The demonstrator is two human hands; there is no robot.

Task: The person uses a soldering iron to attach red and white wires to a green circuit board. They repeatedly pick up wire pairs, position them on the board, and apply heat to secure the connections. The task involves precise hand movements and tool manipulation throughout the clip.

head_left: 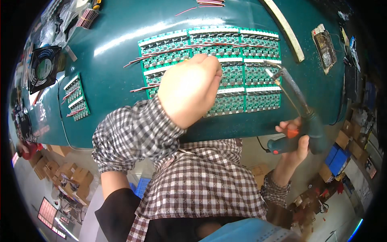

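A block of green circuit boards lies on the table, with white connector strips and rows of small dark parts. Over its middle is my left hand, its fingers curled together and pointing down at the boards; whatever they pinch is hidden beneath the hand. Thin red, black and white wires run across the boards and stick out past the left edge. My right hand grips a dark green soldering gun with an orange trigger. The gun's metal tip reaches over the right side of the boards.
At the left stand a black cooling fan and a smaller circuit board panel with wires. More wires lie at the far edge. A pale curved strip and a worn brownish block lie on the right.
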